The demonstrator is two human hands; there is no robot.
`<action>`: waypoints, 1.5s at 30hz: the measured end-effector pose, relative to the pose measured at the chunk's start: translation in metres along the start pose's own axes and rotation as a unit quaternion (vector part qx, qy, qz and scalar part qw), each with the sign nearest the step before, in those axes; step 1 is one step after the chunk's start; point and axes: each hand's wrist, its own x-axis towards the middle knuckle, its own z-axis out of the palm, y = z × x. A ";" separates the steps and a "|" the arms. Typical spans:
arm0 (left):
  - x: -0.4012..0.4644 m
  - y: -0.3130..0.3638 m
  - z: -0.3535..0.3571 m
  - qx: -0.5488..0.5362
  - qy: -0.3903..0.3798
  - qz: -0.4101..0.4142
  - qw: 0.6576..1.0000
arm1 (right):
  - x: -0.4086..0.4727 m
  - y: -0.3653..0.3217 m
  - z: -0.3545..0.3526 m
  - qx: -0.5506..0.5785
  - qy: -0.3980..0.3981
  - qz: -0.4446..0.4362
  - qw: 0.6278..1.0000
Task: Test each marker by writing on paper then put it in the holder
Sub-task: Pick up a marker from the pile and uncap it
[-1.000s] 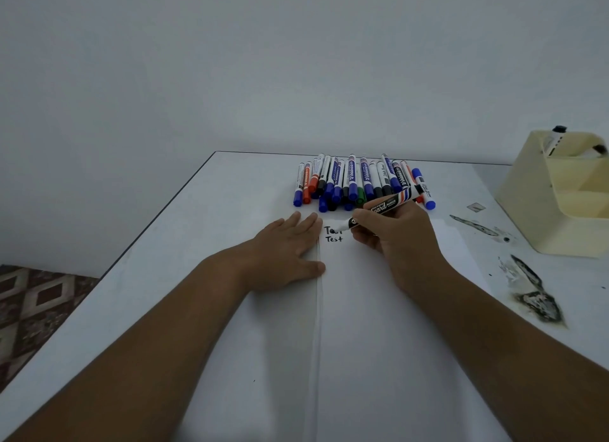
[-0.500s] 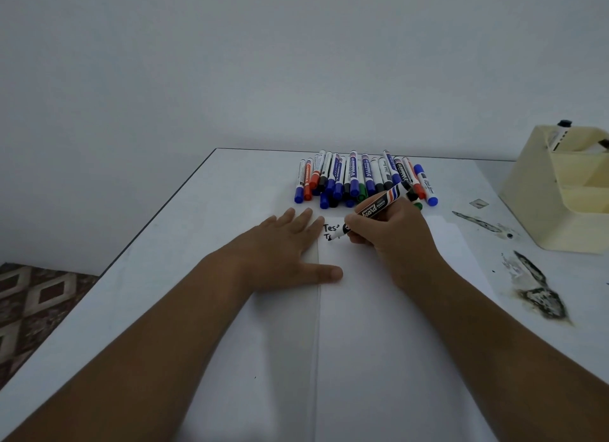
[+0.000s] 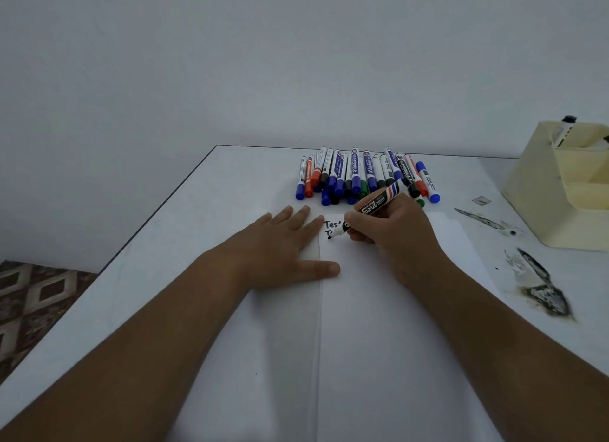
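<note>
The right hand (image 3: 392, 230) pinches a black marker (image 3: 369, 211) between thumb and curled fingers, barrel sloping up and away, tip down on the paper (image 3: 379, 310) just left of the fingertips. Two lines of black writing (image 3: 331, 225) sit directly above the tip, partly hidden by the fingers. The left hand (image 3: 280, 247) lies flat on the paper's left part, fingers straight and lightly spread, thumb stretched toward the right hand; its fingertips end just beside the writing.

The pile of capped markers (image 3: 359, 178) lies just beyond both sets of fingertips. The holder (image 3: 553, 191) stands well to the right of the right hand, with one marker (image 3: 564, 130) already upright in it.

Risks, as judged:
- Fresh ink lies close under the right fingers; dragging them across would smear it.
- The marker end passes near the pile; a wide stroke could knock markers rolling toward the table (image 3: 197, 217) edge.
- Whether the cap sits on the back end cannot be told; placing the marker uncapped would dry it out.
- Lifting the left hand early would let the paper shift under the tip.
- Dark stains (image 3: 540, 290) mark the table right of the right wrist; a sweeping forearm could pick them up.
</note>
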 end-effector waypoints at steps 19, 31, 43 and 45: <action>0.003 -0.001 0.002 -0.006 0.008 -0.005 1.000 | 0.001 0.000 0.000 -0.047 0.012 -0.022 0.999; 0.004 -0.001 0.003 -0.006 0.012 -0.011 1.000 | 0.000 0.000 0.000 -0.048 0.005 -0.032 0.998; 0.005 -0.002 0.005 -0.009 0.017 -0.011 1.000 | -0.001 -0.001 -0.001 -0.062 0.006 -0.037 0.997; 0.005 -0.002 0.005 -0.010 0.017 -0.011 1.000 | 0.001 0.001 -0.001 -0.065 0.017 -0.030 0.997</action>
